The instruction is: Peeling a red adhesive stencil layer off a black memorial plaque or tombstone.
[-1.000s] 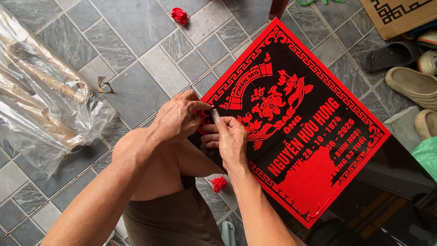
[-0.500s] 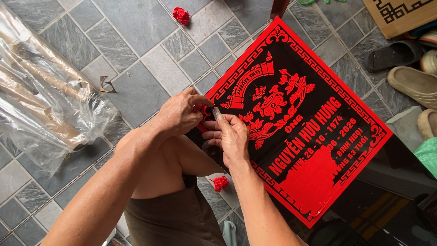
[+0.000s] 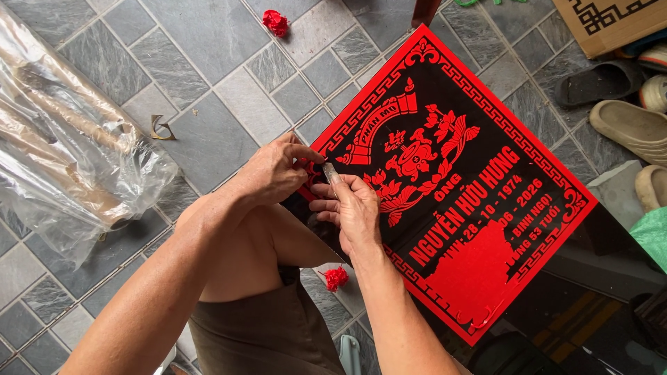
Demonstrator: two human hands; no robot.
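A square black plaque (image 3: pixel 486 132) with a red ornamental border, red flower motif and red lettering rests tilted on its corner against my knee. My right hand (image 3: pixel 351 208) lies on its left corner and holds a small silver blade (image 3: pixel 331 172) between thumb and fingers. My left hand (image 3: pixel 278 170) pinches a bit of red film at the same corner, right beside the blade tip. Both hands touch the plaque.
Crumpled red film scraps lie on the grey tiled floor at the top (image 3: pixel 275 22) and by my leg (image 3: pixel 336 277). A clear plastic sheet over wooden sticks (image 3: pixel 62 153) lies left. Sandals (image 3: pixel 629 125) and a cardboard box (image 3: pixel 611 24) are at right.
The hands stay at the plaque's left corner; the left fingers have shifted slightly along the red border. The plaque has not moved.
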